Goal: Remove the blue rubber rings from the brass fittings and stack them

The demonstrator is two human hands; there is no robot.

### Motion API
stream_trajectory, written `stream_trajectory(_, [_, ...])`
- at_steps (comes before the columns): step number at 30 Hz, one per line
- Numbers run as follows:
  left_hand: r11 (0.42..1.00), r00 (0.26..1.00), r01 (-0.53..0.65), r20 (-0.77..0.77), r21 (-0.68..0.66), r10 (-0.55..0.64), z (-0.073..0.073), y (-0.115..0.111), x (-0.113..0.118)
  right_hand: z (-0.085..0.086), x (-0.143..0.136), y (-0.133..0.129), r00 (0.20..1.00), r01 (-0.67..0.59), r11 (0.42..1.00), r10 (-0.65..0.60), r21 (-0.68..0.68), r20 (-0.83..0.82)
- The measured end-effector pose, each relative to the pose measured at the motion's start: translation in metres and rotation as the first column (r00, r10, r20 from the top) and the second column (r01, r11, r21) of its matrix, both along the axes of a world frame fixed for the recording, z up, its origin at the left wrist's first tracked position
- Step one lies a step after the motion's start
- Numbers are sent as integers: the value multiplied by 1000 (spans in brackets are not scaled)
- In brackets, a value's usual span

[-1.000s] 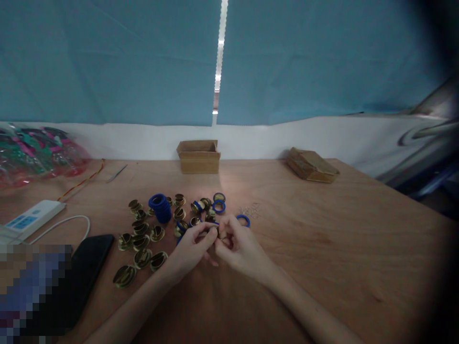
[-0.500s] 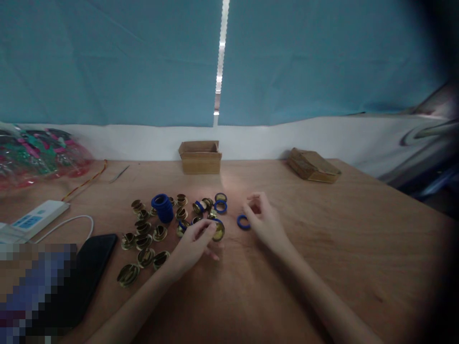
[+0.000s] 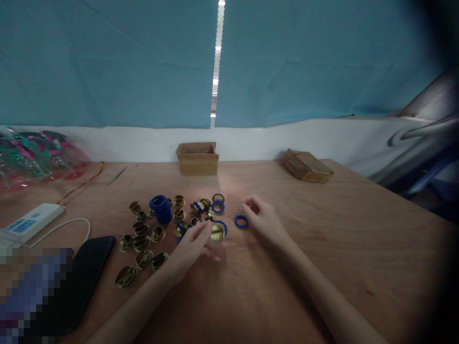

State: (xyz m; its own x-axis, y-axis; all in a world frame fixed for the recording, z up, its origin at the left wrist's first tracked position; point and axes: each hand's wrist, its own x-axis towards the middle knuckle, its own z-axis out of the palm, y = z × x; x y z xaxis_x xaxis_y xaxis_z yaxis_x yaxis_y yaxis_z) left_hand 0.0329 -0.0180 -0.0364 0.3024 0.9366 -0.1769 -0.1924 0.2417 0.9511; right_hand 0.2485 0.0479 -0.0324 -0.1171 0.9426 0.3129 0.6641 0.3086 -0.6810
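Note:
My left hand [image 3: 193, 241] is closed, its thumb and fingertips at the edge of a round brass fitting [image 3: 217, 232] with a blue ring around its rim. My right hand [image 3: 264, 219] is pinched just right of a loose blue ring [image 3: 241, 221] lying on the table. A tiny thin thing [image 3: 240, 209] shows at its fingertips, too blurred to name. Left of my hands stands a stack of blue rings [image 3: 160, 209], with several brass fittings [image 3: 142, 242] around it. Beyond my left hand are more fittings, some with blue rings [image 3: 218, 207].
An open cardboard box [image 3: 198, 165] stands at the back, and another cardboard box [image 3: 307, 166] lies back right. On the left are a black phone-like slab [image 3: 88, 272], a white power strip [image 3: 34, 220] with cables, tweezers [image 3: 116, 176] and plastic-wrapped items [image 3: 39, 157].
The fitting by my left hand now shows more of its face. My right fingers have drawn closer together, with a tiny thin thing showing at their tips. The view has shifted slightly.

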Motion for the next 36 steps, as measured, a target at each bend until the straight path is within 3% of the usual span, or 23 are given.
stream_trajectory(4, [996,993,-13,113,-85,23,4,3,-2,9,-21,-18,910,-388,905,346,-175,-228])
stream_trajectory(7, [996,989,-21,143,-91,34,7,5,-5,8,-32,-29,879,-465,860,419,-211,-228])
stream_trajectory(18, [998,993,-49,107,-41,53,6,7,-9,9,-34,-30,905,-421,906,417,39,86])
stream_trajectory(22, [990,992,-117,-31,76,120,14,13,-19,4,-31,-24,953,-284,943,259,172,157])
stream_trajectory(25, [944,946,-157,-230,291,229,17,14,-26,0,-24,-16,981,-153,958,116,242,158])
stream_trajectory(27, [877,861,-95,-403,470,310,19,12,-28,0,-22,-9,991,-80,961,49,266,124])
stream_trajectory(29, [818,748,49,-564,573,350,21,9,-29,4,-26,-3,995,-62,960,36,273,97])
stream_trajectory(32, [773,621,271,-718,573,315,22,4,-29,19,-43,7,989,-138,959,121,247,80])
stream_trajectory(36, [742,555,422,-796,521,244,19,2,-30,46,-79,24,924,-381,911,367,158,108])
